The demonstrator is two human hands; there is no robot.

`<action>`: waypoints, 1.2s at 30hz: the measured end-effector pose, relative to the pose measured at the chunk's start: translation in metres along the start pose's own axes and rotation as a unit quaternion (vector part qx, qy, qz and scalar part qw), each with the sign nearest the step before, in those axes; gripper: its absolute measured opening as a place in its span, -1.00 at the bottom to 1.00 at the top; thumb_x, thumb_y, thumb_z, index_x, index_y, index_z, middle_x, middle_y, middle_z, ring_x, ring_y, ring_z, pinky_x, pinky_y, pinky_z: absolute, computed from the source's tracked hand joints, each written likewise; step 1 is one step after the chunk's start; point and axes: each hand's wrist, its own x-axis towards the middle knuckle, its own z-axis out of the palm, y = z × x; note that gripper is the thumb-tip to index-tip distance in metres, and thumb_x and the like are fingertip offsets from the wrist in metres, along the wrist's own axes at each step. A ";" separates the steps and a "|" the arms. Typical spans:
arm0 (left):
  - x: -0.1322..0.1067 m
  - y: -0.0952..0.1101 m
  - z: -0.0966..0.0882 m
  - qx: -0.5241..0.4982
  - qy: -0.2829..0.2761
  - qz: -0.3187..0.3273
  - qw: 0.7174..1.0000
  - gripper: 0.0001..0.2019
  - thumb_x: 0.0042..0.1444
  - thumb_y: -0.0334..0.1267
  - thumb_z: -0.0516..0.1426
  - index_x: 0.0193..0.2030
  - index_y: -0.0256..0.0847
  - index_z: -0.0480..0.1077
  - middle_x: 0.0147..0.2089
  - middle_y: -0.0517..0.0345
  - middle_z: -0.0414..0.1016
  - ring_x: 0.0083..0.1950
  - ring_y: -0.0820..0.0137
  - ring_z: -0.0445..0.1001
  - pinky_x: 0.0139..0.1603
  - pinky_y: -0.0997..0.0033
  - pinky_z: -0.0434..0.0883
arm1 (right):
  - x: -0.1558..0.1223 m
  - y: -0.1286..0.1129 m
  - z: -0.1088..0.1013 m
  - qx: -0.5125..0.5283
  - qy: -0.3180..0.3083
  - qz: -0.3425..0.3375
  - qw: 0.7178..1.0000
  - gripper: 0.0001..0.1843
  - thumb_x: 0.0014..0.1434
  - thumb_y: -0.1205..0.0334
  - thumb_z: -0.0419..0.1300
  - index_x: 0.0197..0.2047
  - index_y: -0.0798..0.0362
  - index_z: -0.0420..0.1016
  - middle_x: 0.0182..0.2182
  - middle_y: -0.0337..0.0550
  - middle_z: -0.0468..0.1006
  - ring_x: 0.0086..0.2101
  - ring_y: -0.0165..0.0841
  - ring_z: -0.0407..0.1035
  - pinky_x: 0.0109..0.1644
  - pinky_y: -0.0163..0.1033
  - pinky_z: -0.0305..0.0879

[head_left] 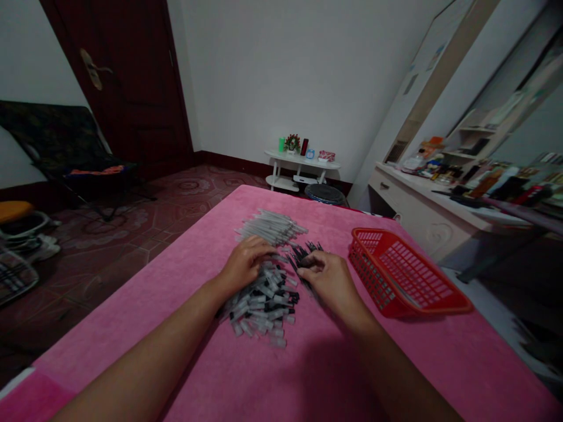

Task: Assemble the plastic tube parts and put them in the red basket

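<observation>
On my feed the left hand (244,261) bends over the seam between two piles, its fingers loosely curled and partly closed; a slim pale piece lies by the fingertips, but I can't tell whether they grip it. My right hand (333,280) sits over the bunch of black pen tips (299,253), thumb and forefinger close together on it; whether they actually pinch a piece, I can't tell. The black tips fan out beyond those fingers, pointing away from me, the leftmost slanting to the far left. The pale pen barrels (270,225) lie flat on the pink-covered tabletop (158,287), beyond the left hand, long axes mostly running crosswise, with the right ends slightly nearer me. On my side of the left hand, the translucent pen caps (264,305) are heaped with axes every which way. The red plastic basket (373,275) stands upright right of the right hand, apart from it, its long axis slanting from far left to near right.
</observation>
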 end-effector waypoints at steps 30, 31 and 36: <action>0.003 0.011 0.001 0.011 -0.026 0.015 0.999 -0.67 0.12 -0.52 0.02 -0.08 -0.17 0.49 -0.25 0.02 0.48 -0.12 0.30 0.40 -0.12 0.30 0.35 | -0.005 -0.006 0.003 -0.007 0.005 -0.056 0.998 -0.87 0.01 0.29 0.22 -0.32 0.09 0.53 -0.43 -0.16 0.57 -0.45 -0.39 0.38 -0.37 -0.32 0.25; 0.003 0.011 0.001 0.009 -0.029 0.017 0.999 -0.67 0.11 -0.52 0.02 -0.08 -0.17 0.49 -0.24 0.02 0.49 -0.12 0.30 0.40 -0.12 0.30 0.35 | -0.005 -0.006 0.002 -0.011 0.010 -0.055 0.998 -0.87 0.00 0.30 0.23 -0.32 0.09 0.53 -0.43 -0.17 0.56 -0.46 -0.39 0.37 -0.38 -0.33 0.25; 0.003 0.010 0.001 -0.001 -0.032 0.027 0.999 -0.67 0.11 -0.51 0.02 -0.07 -0.16 0.49 -0.23 0.01 0.50 -0.13 0.30 0.41 -0.14 0.30 0.35 | -0.006 -0.009 0.000 -0.043 0.015 -0.059 0.997 -0.92 0.01 0.31 0.22 -0.36 0.08 0.51 -0.46 -0.18 0.55 -0.47 -0.40 0.37 -0.38 -0.33 0.23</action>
